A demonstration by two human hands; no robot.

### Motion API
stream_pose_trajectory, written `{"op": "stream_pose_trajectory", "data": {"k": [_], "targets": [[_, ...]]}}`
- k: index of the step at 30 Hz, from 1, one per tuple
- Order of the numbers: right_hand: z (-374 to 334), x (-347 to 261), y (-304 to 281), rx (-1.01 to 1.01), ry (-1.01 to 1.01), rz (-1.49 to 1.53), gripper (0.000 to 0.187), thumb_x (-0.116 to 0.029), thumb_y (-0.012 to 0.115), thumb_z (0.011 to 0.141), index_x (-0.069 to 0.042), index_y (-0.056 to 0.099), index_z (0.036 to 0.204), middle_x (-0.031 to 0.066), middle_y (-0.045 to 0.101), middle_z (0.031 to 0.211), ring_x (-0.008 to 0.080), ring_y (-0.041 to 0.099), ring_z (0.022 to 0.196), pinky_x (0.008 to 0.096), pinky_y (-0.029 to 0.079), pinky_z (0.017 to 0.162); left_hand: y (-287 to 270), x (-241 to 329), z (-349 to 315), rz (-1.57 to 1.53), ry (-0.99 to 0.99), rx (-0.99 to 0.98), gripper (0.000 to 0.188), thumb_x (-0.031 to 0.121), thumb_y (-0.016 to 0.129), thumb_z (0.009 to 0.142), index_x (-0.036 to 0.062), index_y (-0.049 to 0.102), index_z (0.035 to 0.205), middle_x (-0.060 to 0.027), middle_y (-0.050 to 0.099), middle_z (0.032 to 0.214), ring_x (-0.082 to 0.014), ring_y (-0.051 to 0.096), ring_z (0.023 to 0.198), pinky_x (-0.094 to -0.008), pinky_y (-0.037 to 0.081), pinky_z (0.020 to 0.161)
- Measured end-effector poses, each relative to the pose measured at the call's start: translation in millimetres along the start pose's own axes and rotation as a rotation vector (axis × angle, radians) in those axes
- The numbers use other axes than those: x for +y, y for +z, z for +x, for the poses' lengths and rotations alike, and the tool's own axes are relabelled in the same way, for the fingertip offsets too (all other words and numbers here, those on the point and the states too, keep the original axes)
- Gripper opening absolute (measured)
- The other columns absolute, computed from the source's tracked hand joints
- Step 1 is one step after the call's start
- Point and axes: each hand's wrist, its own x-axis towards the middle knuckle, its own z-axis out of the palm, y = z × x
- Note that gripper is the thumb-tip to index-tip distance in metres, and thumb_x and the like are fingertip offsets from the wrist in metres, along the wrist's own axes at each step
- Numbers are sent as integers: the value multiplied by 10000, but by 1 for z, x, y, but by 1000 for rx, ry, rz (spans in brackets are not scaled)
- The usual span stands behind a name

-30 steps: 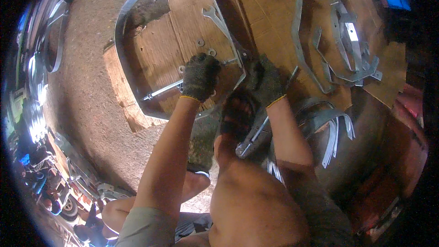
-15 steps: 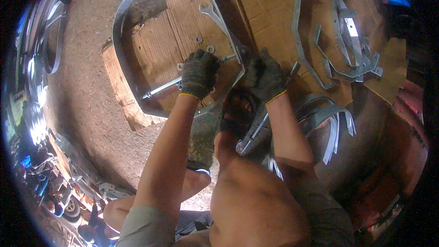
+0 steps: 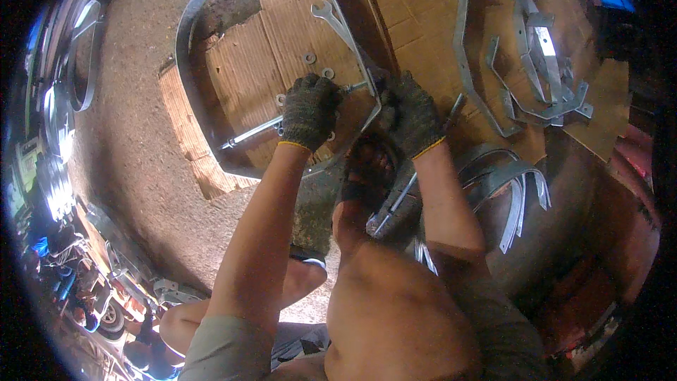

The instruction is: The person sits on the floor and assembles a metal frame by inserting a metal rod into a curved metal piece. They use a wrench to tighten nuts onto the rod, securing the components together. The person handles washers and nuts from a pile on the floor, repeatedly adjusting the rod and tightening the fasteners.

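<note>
Grips silver metal rod [image 3: 254, 133] with dark-gloved left hand [image 3: 310, 111] near brown cardboard's [image 3: 243, 63] lower edge; cannot tell gloved right hand's [image 3: 415, 116] hold. Could tilt grey metal hoop [image 3: 181, 49], pulling unevenly.

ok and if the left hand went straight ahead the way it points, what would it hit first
Probably the nearer washer on the cardboard ahead of the left hand, though it might pass above; depth is unclear.

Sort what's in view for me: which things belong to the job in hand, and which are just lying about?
Part of the job:
metal rod, in your left hand
metal hoop, around the rod, with your right hand by its edge
washers and wrench, probably

Just lying about, it seems:
bent brackets, over to the right
curved strips, beyond your right forearm
</note>
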Motion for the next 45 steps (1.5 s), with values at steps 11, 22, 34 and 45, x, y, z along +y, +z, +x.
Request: {"op": "stream_pose_trajectory", "data": {"k": [11, 22, 34, 45], "targets": [[-29, -39, 28, 164, 16, -51, 198, -219, 665, 976, -68, 721, 1092, 63, 713, 976, 170, 670, 830, 288, 542, 714, -6, 4, -10, -264, -116, 355, 202, 199, 675, 876, 104, 718, 1050, -175, 655, 1034, -367, 607, 1011, -452, 505, 890], [-96, -43, 56, -388, -208, -535, 563, -19, 752, 815, -70, 590, 1352, 121, 656, 1233, 305, 635, 1134, 413, 507, 996, -47, 77, -102, -2601, -540, 104, 1021, 834, 406, 896, 93, 304, 1592, -200, 473, 1500, -361, 472, 1346, -470, 371, 1144], [-88, -54, 60, -471, -464, -731, 427, -26, 725, 777, -80, 685, 1199, 152, 654, 1247, 343, 564, 1263, 442, 453, 1088, -48, 55, -120, -2709, -444, 127, 1018, 823, 410, 895, 106, 283, 1606, -166, 384, 1586, -370, 380, 1427, -508, 255, 1202], [-81, -37, 70, -695, -572, -1113, 363, -91, 664, 819, -63, 684, 1180, 172, 623, 1297, 381, 550, 1262, 488, 432, 1100, -28, 54, -129, -2013, -736, 182, 344, 110, 677, 972, 36, 600, 1299, -118, 648, 1269, -227, 646, 1094, -344, 534, 919]]}}
